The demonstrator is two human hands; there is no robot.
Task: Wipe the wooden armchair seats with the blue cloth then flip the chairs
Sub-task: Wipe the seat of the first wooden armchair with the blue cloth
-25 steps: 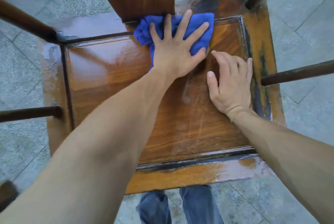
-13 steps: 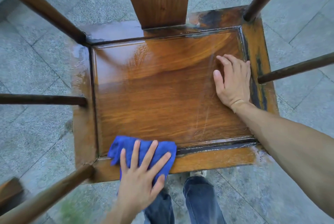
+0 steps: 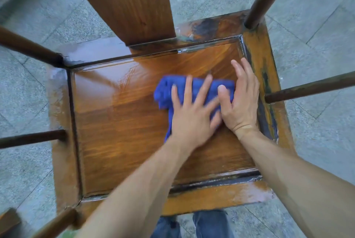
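Note:
A wooden armchair seat point(image 3: 123, 141) lies below me, glossy and wet, with a raised frame around a sunken panel. The blue cloth point(image 3: 165, 91) is bunched on the right middle of the panel. My left hand point(image 3: 192, 115) presses flat on the cloth with fingers spread; it is motion-blurred. My right hand point(image 3: 242, 101) rests flat on the seat beside it, its thumb touching the cloth's right edge.
The chair's back splat point(image 3: 126, 3) rises at the far side. Dark round arm rails and posts point(image 3: 307, 88) cross on both sides. Worn black patches mark the right frame edge point(image 3: 269, 88). Grey stone paving point(image 3: 317, 26) surrounds the chair. My jeans point(image 3: 209, 224) show below the front edge.
My left hand swept the cloth from the back edge to the front left edge, then up to the right middle beside my right hand. The right hand stayed on the seat.

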